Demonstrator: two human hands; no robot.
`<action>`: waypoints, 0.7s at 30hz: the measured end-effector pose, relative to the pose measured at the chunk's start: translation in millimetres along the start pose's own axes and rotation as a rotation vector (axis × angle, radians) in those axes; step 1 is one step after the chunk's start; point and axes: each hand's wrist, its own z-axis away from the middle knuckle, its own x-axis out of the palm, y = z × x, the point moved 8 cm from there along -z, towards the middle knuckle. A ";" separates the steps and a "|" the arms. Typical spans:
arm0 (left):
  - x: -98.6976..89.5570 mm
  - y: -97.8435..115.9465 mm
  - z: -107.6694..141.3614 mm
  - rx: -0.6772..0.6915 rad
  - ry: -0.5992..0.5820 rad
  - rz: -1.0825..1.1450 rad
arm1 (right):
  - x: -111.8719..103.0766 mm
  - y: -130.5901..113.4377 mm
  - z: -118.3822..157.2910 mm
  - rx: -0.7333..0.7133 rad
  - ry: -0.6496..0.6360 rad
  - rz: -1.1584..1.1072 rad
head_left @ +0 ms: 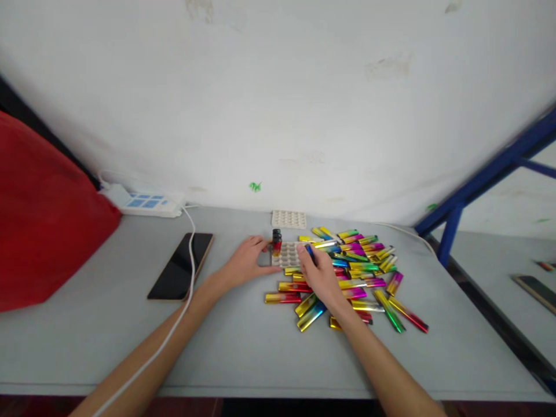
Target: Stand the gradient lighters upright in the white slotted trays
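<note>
A pale tray with rows of round holes (286,255) lies on the grey table. A few red and yellow lighters with black tops (277,243) stand upright at its left end. My left hand (249,260) rests at the tray's left edge, thumb and fingers spread around that corner. Over the tray's right end, my right hand (319,272) is closed on a lighter with a dark blue end (310,252). Shiny multicoloured lighters (358,275) lie in a loose pile under and to the right of my right hand.
Against the wall lies a second holed tray (289,219). A black phone (180,266) with a white cable across it is at the left, near a white power strip (152,205) and a red bag (47,226). A blue metal frame (452,231) borders the right side.
</note>
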 end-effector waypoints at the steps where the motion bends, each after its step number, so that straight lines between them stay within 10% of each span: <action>1: -0.1 0.3 -0.2 0.001 -0.002 -0.003 | -3.2 -2.2 0.1 -0.047 0.039 0.075; 21: -1.1 0.2 -0.8 -0.001 0.012 0.014 | -2.4 -20.9 6.5 -0.266 0.041 0.408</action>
